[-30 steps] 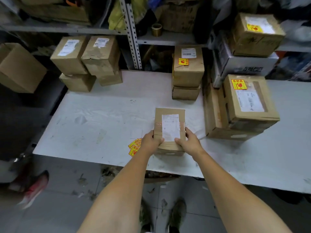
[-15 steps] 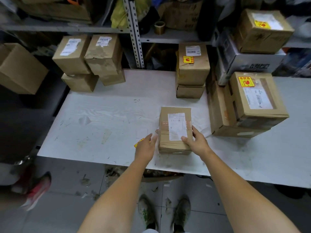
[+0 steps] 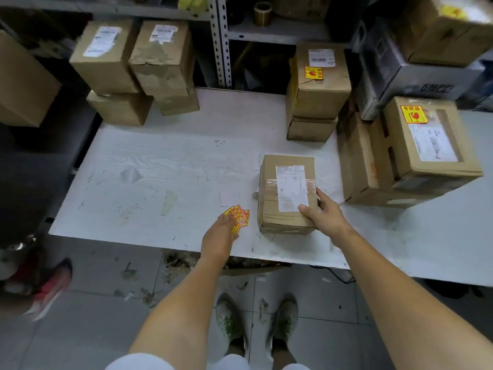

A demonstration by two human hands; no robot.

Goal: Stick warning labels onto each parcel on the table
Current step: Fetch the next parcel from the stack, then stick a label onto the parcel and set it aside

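Note:
A small brown parcel (image 3: 285,172) with a white shipping label and no yellow sticker lies near the front edge of the white table (image 3: 160,169). My right hand (image 3: 324,213) grips its near right corner, thumb on top. Just left of it lies a fanned stack of yellow and red warning labels (image 3: 240,216). My left hand (image 3: 220,233) rests on that stack with fingers extended. Parcels bearing yellow labels stand at the back (image 3: 318,81) and at the right (image 3: 429,137).
A pile of brown parcels (image 3: 133,65) with only white labels stands at the table's back left. A metal shelf with a tape roll (image 3: 262,10) rises behind. Another person's red shoe (image 3: 50,287) is on the floor at left.
My left hand let go of the parcel's left side and moved left onto the label stack. My right hand stayed on the parcel. The camera moved closer.

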